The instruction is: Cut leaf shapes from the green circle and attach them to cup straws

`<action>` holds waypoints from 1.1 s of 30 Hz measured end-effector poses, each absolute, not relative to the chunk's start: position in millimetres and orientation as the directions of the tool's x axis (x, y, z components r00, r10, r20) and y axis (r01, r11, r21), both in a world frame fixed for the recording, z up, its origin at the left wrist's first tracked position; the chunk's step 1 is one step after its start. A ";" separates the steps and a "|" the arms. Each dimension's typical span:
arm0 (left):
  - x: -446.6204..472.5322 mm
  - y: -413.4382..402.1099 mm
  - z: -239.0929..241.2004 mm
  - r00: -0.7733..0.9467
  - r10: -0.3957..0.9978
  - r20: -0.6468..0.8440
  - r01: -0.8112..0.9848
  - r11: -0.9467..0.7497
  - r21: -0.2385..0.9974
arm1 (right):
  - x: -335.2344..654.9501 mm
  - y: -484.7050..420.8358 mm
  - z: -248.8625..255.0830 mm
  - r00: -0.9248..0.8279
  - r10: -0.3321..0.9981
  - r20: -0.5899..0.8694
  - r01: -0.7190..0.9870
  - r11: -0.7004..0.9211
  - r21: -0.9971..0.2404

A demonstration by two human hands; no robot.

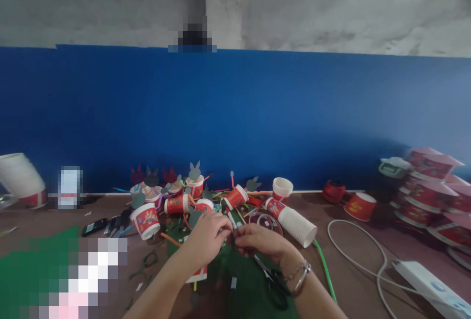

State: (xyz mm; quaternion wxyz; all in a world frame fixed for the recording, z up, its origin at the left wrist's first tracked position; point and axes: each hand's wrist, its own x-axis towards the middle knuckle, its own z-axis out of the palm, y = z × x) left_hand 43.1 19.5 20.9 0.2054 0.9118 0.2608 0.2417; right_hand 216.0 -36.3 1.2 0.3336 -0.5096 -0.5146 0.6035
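Note:
My left hand (208,237) and my right hand (259,241) meet over a green felt sheet (243,279) at the bottom centre. Both have their fingers pinched together on a small dark piece (232,238) between them; I cannot make out what it is. A red and white paper cup (198,274) lies partly hidden under my left wrist. Black scissors (274,279) lie on the felt just below my right wrist, which wears a metal bracelet. Behind the hands sits a heap of red paper cups (191,196) with grey ear shapes and coloured straws.
A stack of white cups (296,225) lies on its side to the right. A white cable (364,255) loops to a power strip (430,284). Red bowls (430,186) pile up far right. Green felt (37,260) lies at the left. A blue wall runs behind.

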 end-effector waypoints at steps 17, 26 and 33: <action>53.1 13.7 13.4 0.616 0.752 0.234 0.382 -0.545 0.746 | 211.9 -32.5 0.4 -0.001 0.999 -0.034 0.202 -0.033 -0.979; 50.6 17.9 15.1 0.556 0.798 0.234 0.491 -0.542 0.682 | 224.5 -26.5 -5.8 0.299 0.944 0.138 0.814 -0.177 -0.553; 49.8 17.9 12.8 0.572 0.777 0.264 0.550 -0.601 0.580 | 244.8 -29.6 -12.6 0.431 0.899 0.079 0.870 -0.390 -0.302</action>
